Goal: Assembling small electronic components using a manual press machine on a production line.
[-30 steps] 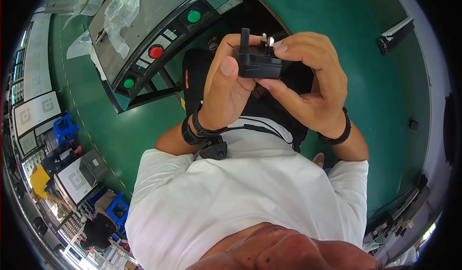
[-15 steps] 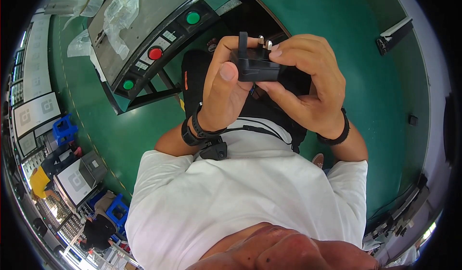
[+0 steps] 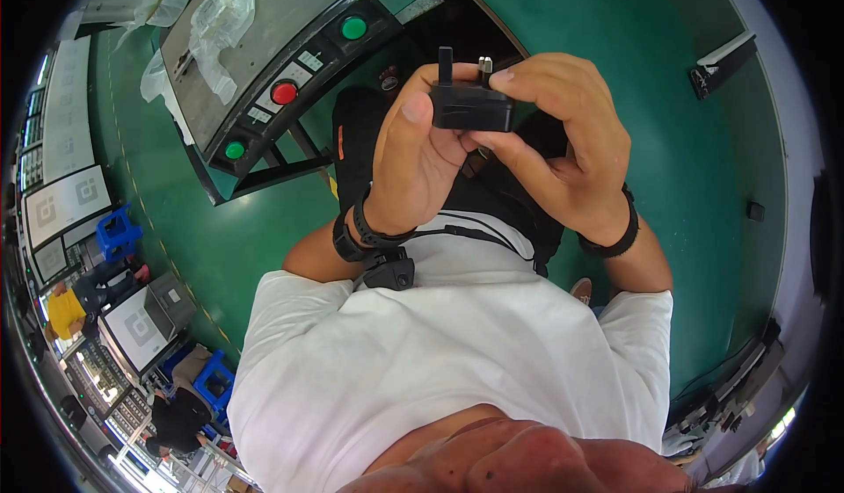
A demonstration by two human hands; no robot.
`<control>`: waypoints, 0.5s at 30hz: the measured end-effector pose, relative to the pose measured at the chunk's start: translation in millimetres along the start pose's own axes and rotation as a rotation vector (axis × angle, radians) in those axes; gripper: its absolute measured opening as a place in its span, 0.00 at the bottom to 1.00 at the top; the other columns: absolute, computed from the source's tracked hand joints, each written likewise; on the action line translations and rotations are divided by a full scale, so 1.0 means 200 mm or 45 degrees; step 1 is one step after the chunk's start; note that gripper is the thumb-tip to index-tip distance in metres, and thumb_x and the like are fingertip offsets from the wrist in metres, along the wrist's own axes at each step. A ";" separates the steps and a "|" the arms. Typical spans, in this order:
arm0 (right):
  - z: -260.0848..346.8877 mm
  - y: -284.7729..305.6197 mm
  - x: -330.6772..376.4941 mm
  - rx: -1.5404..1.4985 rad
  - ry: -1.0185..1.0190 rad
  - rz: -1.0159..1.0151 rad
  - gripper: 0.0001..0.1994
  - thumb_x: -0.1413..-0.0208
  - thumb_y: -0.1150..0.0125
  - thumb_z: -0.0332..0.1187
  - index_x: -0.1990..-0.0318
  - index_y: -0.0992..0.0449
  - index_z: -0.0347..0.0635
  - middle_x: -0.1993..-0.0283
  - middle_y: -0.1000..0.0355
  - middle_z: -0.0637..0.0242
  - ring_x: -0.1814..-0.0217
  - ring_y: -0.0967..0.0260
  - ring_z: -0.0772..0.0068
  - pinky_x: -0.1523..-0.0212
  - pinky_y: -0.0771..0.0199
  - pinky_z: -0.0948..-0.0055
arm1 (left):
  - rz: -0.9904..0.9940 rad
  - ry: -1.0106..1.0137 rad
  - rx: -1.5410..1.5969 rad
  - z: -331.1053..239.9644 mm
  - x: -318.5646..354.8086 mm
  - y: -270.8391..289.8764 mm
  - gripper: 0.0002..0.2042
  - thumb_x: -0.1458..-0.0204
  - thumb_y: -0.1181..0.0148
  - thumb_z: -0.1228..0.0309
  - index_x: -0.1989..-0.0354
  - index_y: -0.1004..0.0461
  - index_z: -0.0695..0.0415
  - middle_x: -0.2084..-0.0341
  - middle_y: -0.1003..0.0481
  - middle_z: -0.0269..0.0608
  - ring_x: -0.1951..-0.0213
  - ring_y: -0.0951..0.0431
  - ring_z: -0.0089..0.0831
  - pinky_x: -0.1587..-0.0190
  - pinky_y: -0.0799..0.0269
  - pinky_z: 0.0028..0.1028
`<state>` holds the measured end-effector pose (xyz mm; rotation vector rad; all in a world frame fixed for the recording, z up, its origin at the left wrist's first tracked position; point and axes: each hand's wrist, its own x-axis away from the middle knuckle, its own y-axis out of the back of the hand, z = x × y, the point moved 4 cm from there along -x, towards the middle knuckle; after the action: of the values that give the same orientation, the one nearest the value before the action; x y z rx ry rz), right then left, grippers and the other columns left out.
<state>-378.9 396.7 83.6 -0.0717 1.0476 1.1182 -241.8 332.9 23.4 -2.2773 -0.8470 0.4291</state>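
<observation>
I see both hands raised at the upper centre of the frame, sharing a black plug adapter (image 3: 471, 106) with its prongs pointing up. My left hand (image 3: 420, 155) wraps it from the left, thumb pressed on its near face. My right hand (image 3: 563, 146) closes over it from the right, fingers (image 3: 527, 76) curled along the top edge. At upper left stands a control panel (image 3: 264, 71) with red and green buttons, above the green floor (image 3: 220, 247).

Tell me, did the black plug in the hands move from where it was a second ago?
No, hardly at all. The black plug sits just as far right of the machine's red button as before, gripped by the left hand and right hand.
</observation>
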 end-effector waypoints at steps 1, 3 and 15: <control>-0.01 -0.01 0.00 -0.008 -0.054 -0.030 0.21 0.62 0.22 0.28 0.57 0.23 0.36 0.56 0.23 0.59 0.54 0.26 0.57 0.54 0.27 0.65 | -0.021 0.039 0.031 0.01 0.00 0.00 0.28 0.35 0.64 0.48 0.42 0.37 0.63 0.55 0.26 0.51 0.51 0.23 0.34 0.47 0.28 0.33; -0.02 -0.01 -0.02 -0.023 -0.031 -0.061 0.21 0.63 0.23 0.31 0.58 0.22 0.38 0.57 0.23 0.60 0.56 0.27 0.56 0.54 0.28 0.64 | -0.024 0.100 0.122 0.02 0.00 -0.02 0.29 0.35 0.68 0.47 0.43 0.36 0.63 0.55 0.25 0.53 0.53 0.23 0.37 0.48 0.27 0.34; 0.00 -0.01 -0.01 0.037 0.004 -0.032 0.20 0.64 0.25 0.34 0.60 0.21 0.42 0.51 0.26 0.62 0.53 0.30 0.56 0.51 0.31 0.61 | 0.095 0.338 0.454 0.15 0.01 -0.02 0.26 0.34 0.69 0.51 0.43 0.34 0.58 0.56 0.25 0.47 0.53 0.23 0.36 0.50 0.26 0.34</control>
<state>-376.7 394.6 84.9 -0.0636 1.0627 1.0804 -256.9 350.5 3.7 -1.9820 -0.5073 0.2762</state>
